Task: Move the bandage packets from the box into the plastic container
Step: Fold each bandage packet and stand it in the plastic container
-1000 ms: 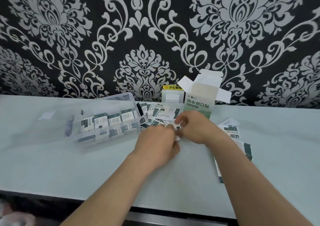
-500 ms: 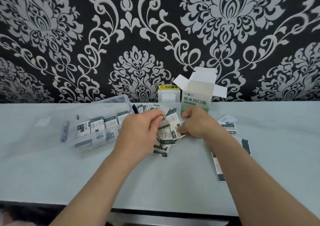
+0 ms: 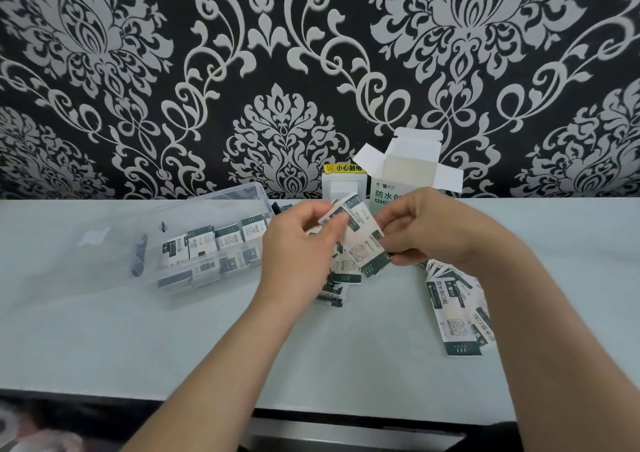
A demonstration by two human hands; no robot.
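Right now your left hand (image 3: 298, 247) and right hand (image 3: 426, 230) both pinch a small fan of bandage packets (image 3: 363, 240) just above the table (image 3: 104, 330), fingers curled on its edges. Behind them stands the open box (image 3: 408, 174). To the left sits the plastic container (image 3: 156, 223) with a row of packets (image 3: 214, 240) inside. More loose packets (image 3: 453, 316) lie beside your right wrist.
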